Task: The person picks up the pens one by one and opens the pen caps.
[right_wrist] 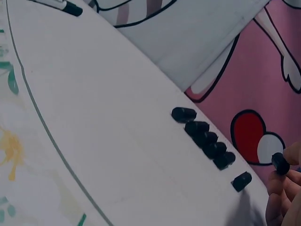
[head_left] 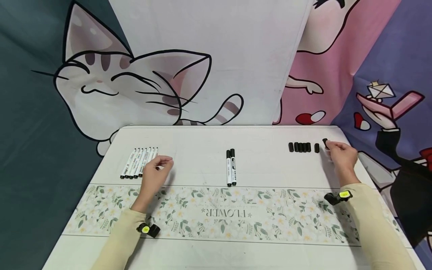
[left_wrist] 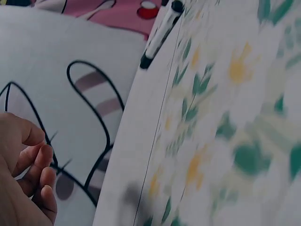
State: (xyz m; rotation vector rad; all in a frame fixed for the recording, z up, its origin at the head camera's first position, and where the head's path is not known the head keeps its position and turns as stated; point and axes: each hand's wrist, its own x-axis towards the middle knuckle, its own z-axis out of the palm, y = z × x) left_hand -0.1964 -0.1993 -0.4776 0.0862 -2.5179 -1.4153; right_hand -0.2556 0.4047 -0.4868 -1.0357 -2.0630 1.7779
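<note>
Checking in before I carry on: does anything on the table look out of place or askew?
Mostly tidy. The uncapped markers lie in a row, two capped markers lie side by side. In the row of black caps, one cap sits apart with a gap. The right hand pinches another cap.

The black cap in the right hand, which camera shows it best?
The right wrist view: the black cap sits close and sharp, pinched at the fingers of the right hand. The head view shows it small at that hand's fingertips. The left wrist view misses it.

Head overlooks table; wrist cameras skim it close.
</note>
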